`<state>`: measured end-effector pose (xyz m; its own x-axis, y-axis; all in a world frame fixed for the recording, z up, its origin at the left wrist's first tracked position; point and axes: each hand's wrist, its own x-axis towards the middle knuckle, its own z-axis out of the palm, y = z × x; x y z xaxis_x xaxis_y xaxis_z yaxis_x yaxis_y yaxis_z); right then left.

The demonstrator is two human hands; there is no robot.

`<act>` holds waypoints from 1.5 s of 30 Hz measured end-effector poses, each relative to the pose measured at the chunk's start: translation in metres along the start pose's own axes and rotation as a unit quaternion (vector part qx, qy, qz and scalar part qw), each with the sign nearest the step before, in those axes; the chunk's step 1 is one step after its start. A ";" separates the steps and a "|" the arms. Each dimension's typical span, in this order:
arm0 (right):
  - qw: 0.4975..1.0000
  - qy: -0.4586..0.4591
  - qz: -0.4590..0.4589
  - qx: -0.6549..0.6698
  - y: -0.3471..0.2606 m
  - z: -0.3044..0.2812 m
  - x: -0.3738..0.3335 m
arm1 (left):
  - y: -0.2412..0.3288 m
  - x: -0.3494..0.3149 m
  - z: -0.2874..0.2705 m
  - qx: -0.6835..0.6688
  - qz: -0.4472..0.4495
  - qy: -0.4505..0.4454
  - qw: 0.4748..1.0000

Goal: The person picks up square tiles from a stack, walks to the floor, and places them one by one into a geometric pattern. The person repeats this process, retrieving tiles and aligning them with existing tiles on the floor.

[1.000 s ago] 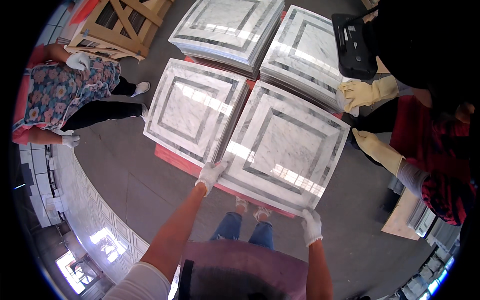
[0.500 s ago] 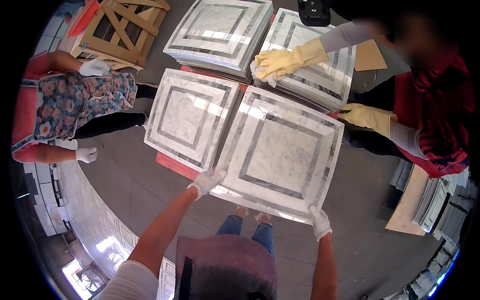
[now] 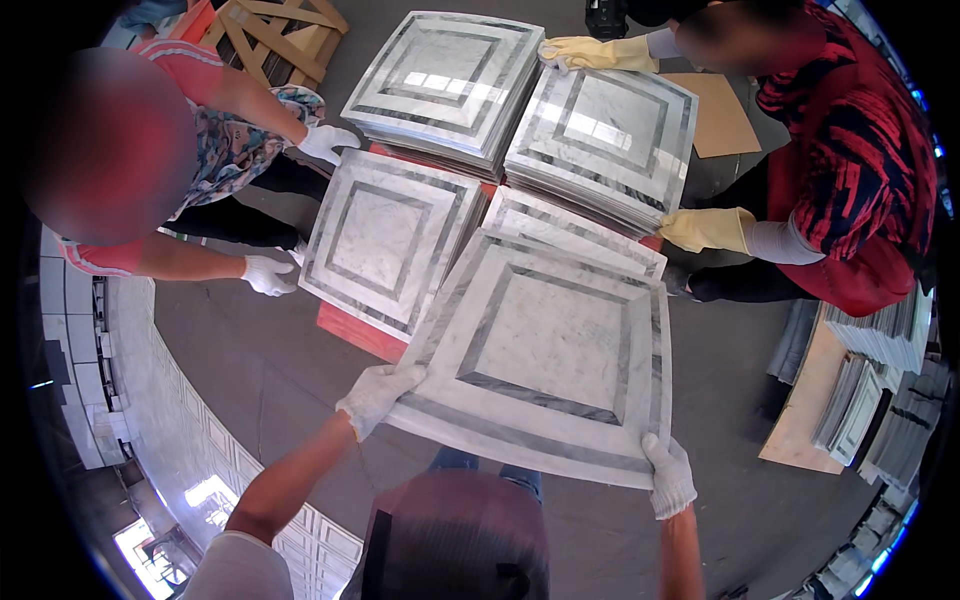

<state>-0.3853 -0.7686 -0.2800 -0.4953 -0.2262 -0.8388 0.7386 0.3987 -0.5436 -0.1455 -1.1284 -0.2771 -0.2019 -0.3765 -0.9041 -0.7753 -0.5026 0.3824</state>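
Note:
A square white marble tile [image 3: 550, 345] with grey inlaid borders is held between my two gloved hands. At its near left corner my left hand [image 3: 382, 394] grips the edge, thumb on top. My right hand [image 3: 668, 474] is closed on the near right corner in the same way, fingers hidden below. The tile is drawn toward me and overlaps a similar tile [image 3: 580, 232] on the stack behind, whose far strip shows. Whether its far edge still touches the stack I cannot tell.
Tile stacks stand beside and beyond: left [image 3: 375, 245], far left [image 3: 450, 75], far right [image 3: 610, 125]. One co-worker's white-gloved hand [image 3: 330, 143] is by the left stack; another's yellow-gloved hand [image 3: 705, 230] touches the far right stack. A wooden crate [image 3: 270, 45] stands behind.
The held tile has come toward me, uncovering the one beneath. The left co-worker has leaned in to the left stack. The right co-worker's cloth-holding hand has moved to the far corner.

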 end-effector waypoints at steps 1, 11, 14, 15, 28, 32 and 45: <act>1.000 -0.006 0.020 -0.001 -0.011 0.001 -0.015 | 0.015 -0.019 -0.007 -0.016 -0.013 -0.019 1.000; 0.958 -0.075 0.207 0.183 -0.097 0.025 -0.025 | 0.107 -0.048 -0.058 -0.082 -0.065 -0.077 0.992; 0.955 -0.043 0.224 0.187 -0.110 0.025 -0.012 | 0.129 -0.054 -0.050 -0.185 -0.021 -0.139 0.973; 0.954 -0.039 0.228 0.188 -0.117 0.026 -0.011 | 0.138 -0.061 -0.045 -0.204 -0.016 -0.143 0.968; 0.664 -0.111 -0.435 -0.598 -0.202 0.184 -0.056 | 0.163 -0.027 -0.041 -0.333 0.049 -0.167 0.927; 0.670 -0.096 -0.371 -0.636 -0.226 0.206 -0.034 | 0.177 -0.018 -0.029 -0.288 0.116 -0.159 0.937; 0.696 -0.165 -0.279 -0.640 -0.253 0.208 -0.001 | 0.173 0.006 -0.029 -0.282 0.137 -0.236 0.920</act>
<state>-0.4765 -1.0544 -0.1484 -0.2528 -0.7711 -0.5844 -0.6448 0.5846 -0.4924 -0.2634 -1.2402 -0.2109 -0.6838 -0.2356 -0.6906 -0.2509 -0.8128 0.5257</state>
